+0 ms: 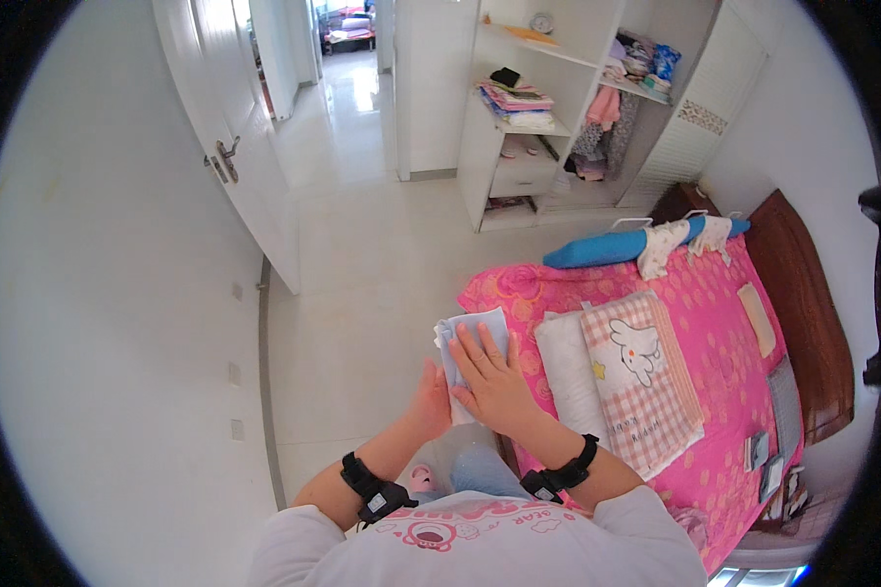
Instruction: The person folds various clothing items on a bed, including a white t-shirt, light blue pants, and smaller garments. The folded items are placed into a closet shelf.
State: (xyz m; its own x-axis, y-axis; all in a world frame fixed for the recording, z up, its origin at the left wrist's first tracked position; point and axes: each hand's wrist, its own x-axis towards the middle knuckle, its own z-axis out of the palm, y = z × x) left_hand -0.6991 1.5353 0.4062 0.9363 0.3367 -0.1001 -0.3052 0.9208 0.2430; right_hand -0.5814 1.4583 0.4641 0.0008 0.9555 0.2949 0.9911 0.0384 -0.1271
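A folded light-blue cloth [477, 323] is held up in front of my body, between my two hands. My right hand [492, 378] lies flat over its upper face with the fingers a little spread. Along the left edge is my left hand [433, 400], thumb up; its other fingers are hidden, partly behind the cloth. Some white material shows at the cloth's left corner. Just to the right, on the bed, lie a rolled white bundle [569, 367] and a folded pink-checked blanket [642, 381] with a cartoon animal on it.
The bed has a pink patterned sheet [712, 315] and a dark wooden headboard [807, 315]. A blue padded bed rail [595, 251] carries small printed garments [661, 246]. Beyond stands a white wardrobe [587, 55] with folded clothes. A white door [220, 110] stands open at left.
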